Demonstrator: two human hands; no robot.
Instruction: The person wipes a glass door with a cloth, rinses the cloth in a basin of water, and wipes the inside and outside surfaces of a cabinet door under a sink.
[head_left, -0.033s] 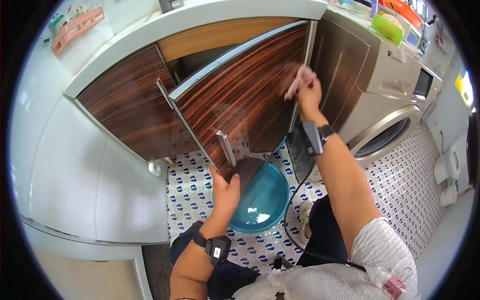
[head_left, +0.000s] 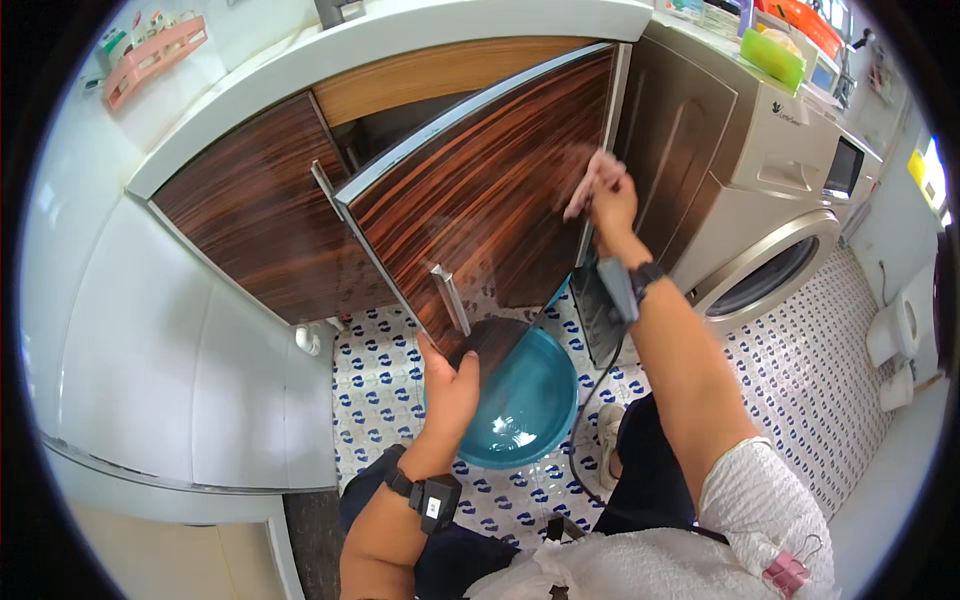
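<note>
A cabinet door (head_left: 500, 190) with dark, glossy striped wood grain stands swung open in front of me. My left hand (head_left: 450, 385) grips its lower corner near the metal handle (head_left: 450, 298), thumb on the front face and fingers partly hidden behind. A bunched pinkish cloth (head_left: 588, 186) lies against the door's right part. My right hand (head_left: 613, 205) is closed round that cloth, slightly blurred. Below the door, a round teal basin (head_left: 525, 400) holding water rests on the floor.
A second cabinet door (head_left: 250, 210) is at the left under the white countertop (head_left: 420, 32). To the right stands a beige front-loading washing machine (head_left: 770, 180). A dark cable (head_left: 577, 450) runs by my foot over the footprint-patterned floor (head_left: 380, 400).
My right hand has slid a little down and left along the door with the cloth. My left hand stays on the door's corner.
</note>
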